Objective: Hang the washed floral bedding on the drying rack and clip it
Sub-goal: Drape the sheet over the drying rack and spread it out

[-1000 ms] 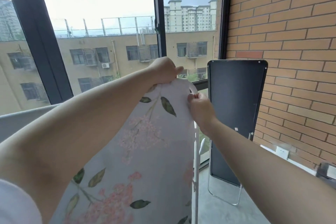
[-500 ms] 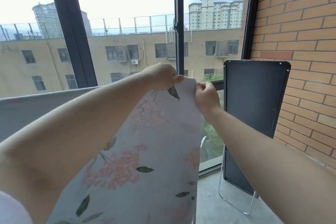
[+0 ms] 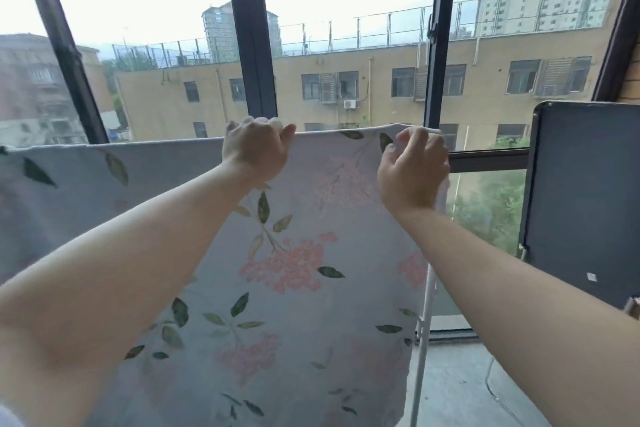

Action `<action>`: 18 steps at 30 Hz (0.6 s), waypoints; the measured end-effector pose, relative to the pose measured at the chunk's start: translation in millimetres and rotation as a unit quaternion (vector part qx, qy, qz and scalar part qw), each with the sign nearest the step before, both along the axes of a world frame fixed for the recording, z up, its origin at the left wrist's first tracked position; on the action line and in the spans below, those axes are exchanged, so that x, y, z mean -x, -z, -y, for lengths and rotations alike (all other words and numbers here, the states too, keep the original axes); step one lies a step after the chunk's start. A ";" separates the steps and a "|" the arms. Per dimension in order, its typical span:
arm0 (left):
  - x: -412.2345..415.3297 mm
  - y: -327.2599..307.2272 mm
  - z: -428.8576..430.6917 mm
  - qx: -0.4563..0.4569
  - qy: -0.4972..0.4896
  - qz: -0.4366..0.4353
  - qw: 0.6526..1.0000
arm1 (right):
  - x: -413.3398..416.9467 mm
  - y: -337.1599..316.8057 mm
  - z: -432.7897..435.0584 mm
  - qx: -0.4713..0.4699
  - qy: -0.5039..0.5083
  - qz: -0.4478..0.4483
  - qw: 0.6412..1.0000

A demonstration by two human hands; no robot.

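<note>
The floral bedding (image 3: 294,270) is up and draped, a pale sheet with pink blossom clusters and green leaves. Its top edge runs level across the frame and the cloth falls towards the floor (image 3: 457,392). It stretches off to the left, well past the arms.

Left hand (image 3: 256,149) is high on that top edge, back of the hand to the camera. Its fingers (image 3: 277,123) are curled over the hem and grasping the cloth, with the forearm reaching up from the lower left.

Right hand (image 3: 412,166) is near the sheet's right corner. The wrist is bent and the fingers (image 3: 408,139) are hooked, pinching the edge beside a printed leaf. The arm comes in long and straight from the lower right. The two hands sit apart, at roughly the same height.

A white upright of the drying rack (image 3: 421,357) shows just beside the bedding's right edge. The top rail is hidden under the cloth.

To the right a dark flat panel (image 3: 585,201) stands upright. Behind everything are the dark window frames (image 3: 251,45), with a tan building (image 3: 381,90) across the way and towers beyond under a bright sky
</note>
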State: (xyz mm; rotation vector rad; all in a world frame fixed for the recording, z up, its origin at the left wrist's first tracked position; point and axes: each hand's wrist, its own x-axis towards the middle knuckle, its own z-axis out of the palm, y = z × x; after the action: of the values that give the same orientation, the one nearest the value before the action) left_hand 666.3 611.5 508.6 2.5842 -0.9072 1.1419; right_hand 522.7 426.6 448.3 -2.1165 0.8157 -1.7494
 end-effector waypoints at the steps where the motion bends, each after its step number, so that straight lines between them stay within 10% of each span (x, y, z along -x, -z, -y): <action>1: -2.8 2.1 -13.9 0.012 -0.028 -0.012 0.999 | -6.2 -0.1 -12.4 0.045 -0.020 -0.017 0.999; 18: -108.9 23.0 -265.3 0.052 -0.080 -0.009 0.995 | -137.2 -41.6 -225.6 0.157 -0.161 -0.249 0.942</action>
State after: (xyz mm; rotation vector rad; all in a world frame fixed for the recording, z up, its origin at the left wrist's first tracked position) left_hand 775.2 876.8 485.6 2.6148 -0.6293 1.1703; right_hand 659.9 652.3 489.9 -2.7763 0.2679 -1.2529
